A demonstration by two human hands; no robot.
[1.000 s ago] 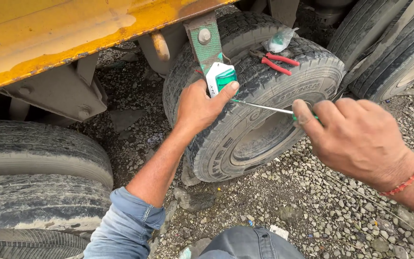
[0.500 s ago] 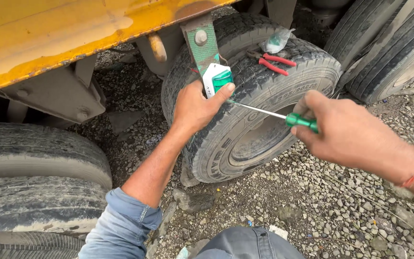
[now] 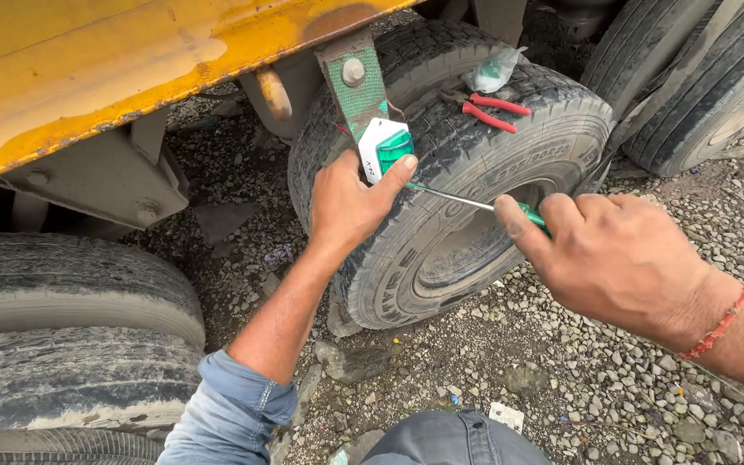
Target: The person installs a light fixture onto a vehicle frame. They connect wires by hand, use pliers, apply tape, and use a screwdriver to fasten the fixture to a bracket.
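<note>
My left hand (image 3: 350,205) presses a small white and green marker lamp (image 3: 383,148) against a green metal bracket (image 3: 356,86) that hangs from the yellow truck body (image 3: 114,69). My thumb rests on the lamp's lower edge. My right hand (image 3: 604,254) grips a screwdriver (image 3: 475,204) with a green handle. Its thin shaft points left, and the tip reaches the lamp's underside next to my left thumb.
Red-handled pliers (image 3: 491,110) and a clear plastic bag (image 3: 492,71) lie on top of the upright tyre (image 3: 510,164) behind the lamp. More tyres stand at the upper right (image 3: 699,77) and lower left (image 3: 71,344). Loose gravel (image 3: 561,379) covers the ground.
My right hand has moved left and closer to the lamp, bringing the screwdriver tip up under it. My left hand stays on the lamp.
</note>
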